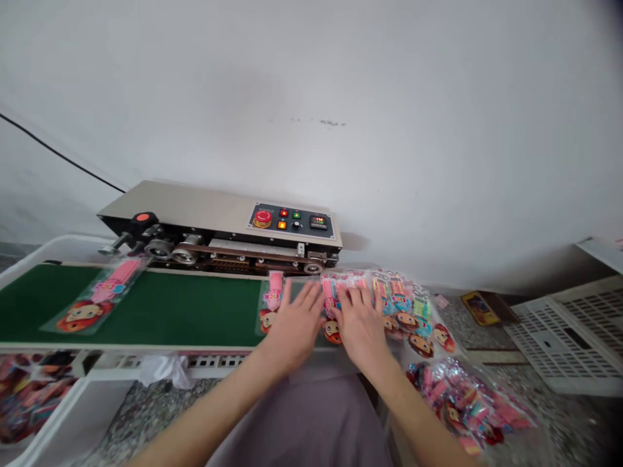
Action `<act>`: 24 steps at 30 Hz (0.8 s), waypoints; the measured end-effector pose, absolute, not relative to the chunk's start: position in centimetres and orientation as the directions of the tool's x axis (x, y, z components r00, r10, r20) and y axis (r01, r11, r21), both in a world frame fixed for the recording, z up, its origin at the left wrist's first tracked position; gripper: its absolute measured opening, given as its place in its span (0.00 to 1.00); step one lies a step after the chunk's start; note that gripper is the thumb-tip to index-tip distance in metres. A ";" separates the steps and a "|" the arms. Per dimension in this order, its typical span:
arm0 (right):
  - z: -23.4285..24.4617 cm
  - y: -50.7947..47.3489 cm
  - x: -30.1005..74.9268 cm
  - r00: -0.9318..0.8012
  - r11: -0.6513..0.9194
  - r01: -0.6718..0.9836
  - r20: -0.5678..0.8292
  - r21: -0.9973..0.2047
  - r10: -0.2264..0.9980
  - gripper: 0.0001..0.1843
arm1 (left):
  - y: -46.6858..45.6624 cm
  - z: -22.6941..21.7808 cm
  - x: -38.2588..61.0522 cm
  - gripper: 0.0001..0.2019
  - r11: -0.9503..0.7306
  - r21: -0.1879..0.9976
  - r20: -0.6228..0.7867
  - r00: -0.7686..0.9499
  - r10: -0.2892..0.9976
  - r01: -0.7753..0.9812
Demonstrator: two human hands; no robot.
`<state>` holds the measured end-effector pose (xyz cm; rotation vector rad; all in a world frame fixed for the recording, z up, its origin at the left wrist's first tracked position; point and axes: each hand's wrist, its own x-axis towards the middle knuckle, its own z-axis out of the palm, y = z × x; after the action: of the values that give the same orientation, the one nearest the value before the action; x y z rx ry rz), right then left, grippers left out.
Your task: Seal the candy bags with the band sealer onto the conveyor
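My left hand [296, 322] lies palm down at the right end of the green conveyor belt [195, 311], fingers stretched out. Partly under it and to its left is a clear packet [272, 299] with a pink item and a red-haired cartoon head. My right hand [361, 321] rests flat with fingers spread on similar packets [331, 290], which it partly covers. More overlapping packets [406, 318], some with green and yellow pieces, spread to its right. Another packet [95, 301] lies slantwise at the belt's left part, its top edge at the sealing machine [219, 217].
The machine's panel has a red stop button [263, 218], lit switches and a display [318, 222]. A bag of packets [472, 402] sits low at right, near a white slatted crate [569, 340]. At lower left, a white bin [82, 415] stands by more packets; a white cloth [165, 370] hangs below the belt.
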<state>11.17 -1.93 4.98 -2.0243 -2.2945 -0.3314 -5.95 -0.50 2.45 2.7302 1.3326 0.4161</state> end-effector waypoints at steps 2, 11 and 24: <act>5.3 -2.0 11.6 -0.147 0.119 0.981 0.186 0.153 0.971 0.22 | -0.5 1.7 -4.6 0.27 -0.694 0.198 0.235 0.654 0.719 0.692; 5.9 0.4 11.0 -0.179 0.173 0.984 0.156 0.050 0.971 0.20 | 0.0 0.3 -5.1 0.30 -0.750 0.202 0.215 0.718 0.662 0.630; 5.8 5.1 11.2 -0.143 0.146 0.984 0.042 -0.102 0.989 0.20 | -0.1 0.4 -4.9 0.30 -0.728 0.280 0.225 0.695 0.683 0.626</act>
<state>11.21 5.14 5.77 -1.9890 -2.3019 0.0755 -4.95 -0.10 0.41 2.7222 1.0620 0.4702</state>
